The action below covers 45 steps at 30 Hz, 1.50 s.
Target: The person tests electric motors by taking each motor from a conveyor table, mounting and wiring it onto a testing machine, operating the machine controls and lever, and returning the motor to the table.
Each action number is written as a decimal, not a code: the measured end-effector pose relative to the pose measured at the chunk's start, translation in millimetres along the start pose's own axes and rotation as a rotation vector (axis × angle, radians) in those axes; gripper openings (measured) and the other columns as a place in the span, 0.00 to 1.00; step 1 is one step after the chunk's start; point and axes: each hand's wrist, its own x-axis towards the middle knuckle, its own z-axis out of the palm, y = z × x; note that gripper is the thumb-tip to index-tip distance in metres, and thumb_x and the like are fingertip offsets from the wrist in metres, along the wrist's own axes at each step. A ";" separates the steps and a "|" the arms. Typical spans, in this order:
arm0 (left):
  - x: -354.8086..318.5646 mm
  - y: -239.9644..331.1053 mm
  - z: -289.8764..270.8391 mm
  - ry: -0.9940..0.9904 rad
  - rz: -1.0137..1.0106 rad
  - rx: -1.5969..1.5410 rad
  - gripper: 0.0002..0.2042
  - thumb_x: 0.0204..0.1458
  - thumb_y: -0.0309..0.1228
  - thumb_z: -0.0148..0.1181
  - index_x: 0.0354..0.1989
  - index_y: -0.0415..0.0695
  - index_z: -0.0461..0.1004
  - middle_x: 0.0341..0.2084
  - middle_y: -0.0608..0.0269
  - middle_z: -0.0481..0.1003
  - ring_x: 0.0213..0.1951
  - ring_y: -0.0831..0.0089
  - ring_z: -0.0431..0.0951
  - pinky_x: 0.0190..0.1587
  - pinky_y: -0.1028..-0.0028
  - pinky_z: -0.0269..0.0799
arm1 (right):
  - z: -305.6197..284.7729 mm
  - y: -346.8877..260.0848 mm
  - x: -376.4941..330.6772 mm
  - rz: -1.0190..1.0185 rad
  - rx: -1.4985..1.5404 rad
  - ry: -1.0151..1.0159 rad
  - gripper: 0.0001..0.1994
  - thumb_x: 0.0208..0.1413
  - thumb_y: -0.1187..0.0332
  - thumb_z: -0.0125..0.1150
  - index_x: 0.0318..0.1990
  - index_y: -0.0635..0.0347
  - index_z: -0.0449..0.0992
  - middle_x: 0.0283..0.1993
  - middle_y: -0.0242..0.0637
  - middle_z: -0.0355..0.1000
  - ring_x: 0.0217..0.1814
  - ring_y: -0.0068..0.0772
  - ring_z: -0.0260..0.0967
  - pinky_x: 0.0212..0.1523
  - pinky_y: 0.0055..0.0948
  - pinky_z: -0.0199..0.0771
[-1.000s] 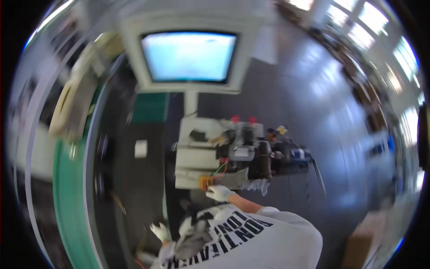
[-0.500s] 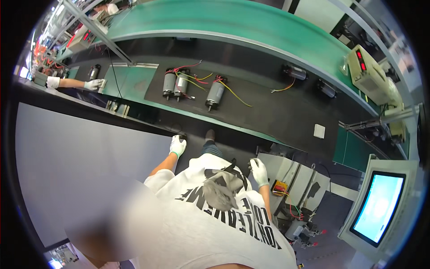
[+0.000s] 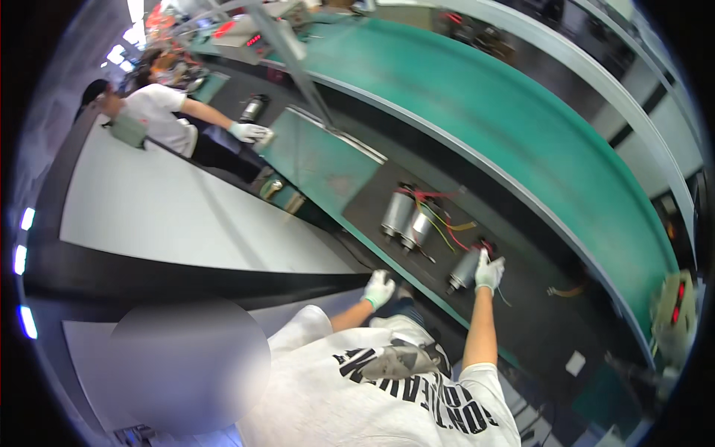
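My right hand (image 3: 489,271), in a white glove, reaches over the bench to a silver cylindrical motor (image 3: 465,270) with red and yellow wires. Its fingers look spread and lie against the motor's wired end, not wrapped round it. Left of it, two more motors lie side by side, one silver motor (image 3: 398,211) and another silver motor (image 3: 417,228), their wires trailing to the right. My left hand (image 3: 379,290), also gloved, is low near the bench's front edge, fingers curled. A small dark thing shows at its fingertips, too blurred to name.
A green conveyor belt (image 3: 477,127) curves behind the dark bench top. A grey panel (image 3: 201,216) stands at left. A co-worker's gloved hand (image 3: 249,132) is at the far left, near another motor (image 3: 255,109). A white block (image 3: 575,363) and a beige meter (image 3: 674,313) are at right.
My right hand has risen from beside my body to the nearest single motor. The view has turned left, bringing the co-worker further into sight. My left hand stays low with curled fingers.
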 end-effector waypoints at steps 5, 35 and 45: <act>-10.7 -13.8 -3.1 -0.100 -0.085 -0.069 0.25 0.55 0.41 0.56 0.58 0.38 0.65 0.55 0.40 0.67 0.57 0.44 0.68 0.59 0.58 0.66 | 64.4 2.0 29.1 0.365 0.108 -0.074 0.42 0.37 0.42 0.71 0.53 0.66 0.65 0.53 0.57 0.70 0.55 0.55 0.71 0.56 0.44 0.72; -83.8 -16.3 -23.5 0.109 -0.244 0.042 0.22 0.52 0.40 0.56 0.53 0.40 0.71 0.52 0.44 0.71 0.56 0.49 0.70 0.59 0.60 0.66 | 14.7 -20.3 17.9 -0.765 -0.516 -0.302 0.52 0.38 0.43 0.72 0.65 0.70 0.57 0.52 0.47 0.68 0.52 0.46 0.70 0.52 0.42 0.72; -34.7 17.7 -9.7 -0.179 0.061 0.092 0.22 0.54 0.41 0.54 0.54 0.41 0.70 0.52 0.43 0.70 0.55 0.49 0.70 0.58 0.60 0.66 | -27.9 57.8 29.1 -0.666 -0.511 -0.378 0.24 0.42 0.65 0.62 0.51 0.60 0.71 0.47 0.49 0.72 0.47 0.53 0.73 0.49 0.47 0.72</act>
